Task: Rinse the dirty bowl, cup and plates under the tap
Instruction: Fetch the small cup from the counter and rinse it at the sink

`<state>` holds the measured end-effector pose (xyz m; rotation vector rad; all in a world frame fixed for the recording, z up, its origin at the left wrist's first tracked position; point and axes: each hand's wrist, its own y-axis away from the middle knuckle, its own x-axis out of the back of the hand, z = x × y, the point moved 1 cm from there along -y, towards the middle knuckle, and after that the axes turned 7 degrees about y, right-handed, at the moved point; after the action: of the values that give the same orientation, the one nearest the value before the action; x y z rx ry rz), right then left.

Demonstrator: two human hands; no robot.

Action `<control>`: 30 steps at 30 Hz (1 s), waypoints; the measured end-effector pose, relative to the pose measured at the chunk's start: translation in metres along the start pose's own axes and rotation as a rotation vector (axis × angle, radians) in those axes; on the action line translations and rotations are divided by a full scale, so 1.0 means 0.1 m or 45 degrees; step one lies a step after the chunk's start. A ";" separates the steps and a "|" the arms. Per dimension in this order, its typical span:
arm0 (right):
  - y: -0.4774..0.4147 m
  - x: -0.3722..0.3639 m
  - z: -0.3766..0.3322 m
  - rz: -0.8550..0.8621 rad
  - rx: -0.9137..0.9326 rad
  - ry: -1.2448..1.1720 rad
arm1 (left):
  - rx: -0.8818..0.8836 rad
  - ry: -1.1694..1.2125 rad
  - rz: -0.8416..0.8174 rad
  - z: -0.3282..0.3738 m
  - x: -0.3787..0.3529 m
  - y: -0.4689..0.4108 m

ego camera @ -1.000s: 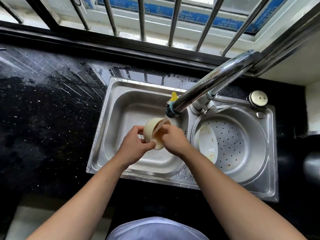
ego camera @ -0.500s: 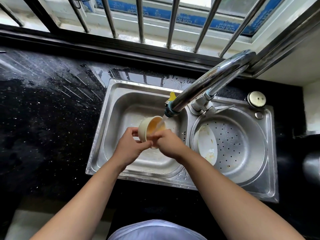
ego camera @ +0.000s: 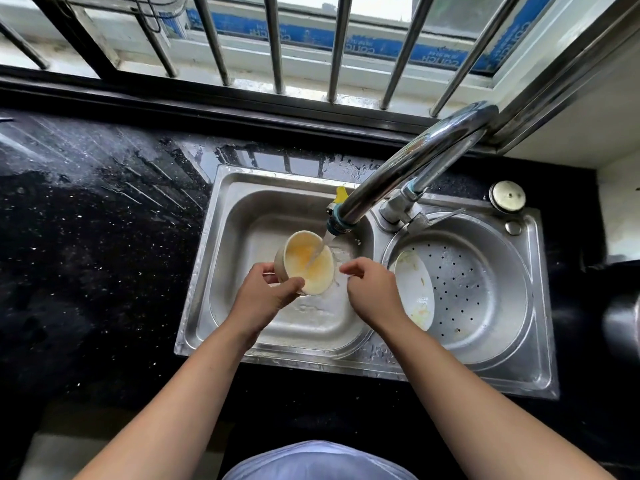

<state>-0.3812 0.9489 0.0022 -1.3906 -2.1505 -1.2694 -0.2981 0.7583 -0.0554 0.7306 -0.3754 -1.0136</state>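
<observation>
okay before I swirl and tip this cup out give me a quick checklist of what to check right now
1. Water stream lands inside the cup: ok.
2. Left hand grips the cup: ok.
3. Right hand on the cup: not ok, it is off, fingers loose.
4. Cup inside is clean: not ok, orange residue remains.
5. Cup is over the left basin, so spill is caught: ok.
6. Plate in the right basin rinsed: not ok, food specks show.

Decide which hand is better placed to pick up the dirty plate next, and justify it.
Right. The right hand is free and beside the plate in the right basin; the left hand holds the bowl under the tap.
</observation>
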 end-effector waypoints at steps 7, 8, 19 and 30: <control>0.13 -0.13 0.00 -0.233 0.105 -0.241 | 0.166 0.287 -0.077 -0.03 -0.09 0.03; 0.14 -0.13 -0.01 -0.247 0.134 -0.256 | 0.192 0.319 -0.086 -0.03 -0.10 0.04; 0.07 -0.31 0.11 -0.079 0.523 0.116 | 0.121 0.075 -0.065 0.10 -0.03 -0.02; 0.12 -0.56 0.06 -0.420 0.010 -0.697 | 0.285 0.504 0.078 -0.10 -0.04 0.07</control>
<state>-0.3417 0.9224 -0.0307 -1.5660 -2.8422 -1.0610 -0.2897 0.7676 -0.0578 1.0920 -0.1657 -0.7530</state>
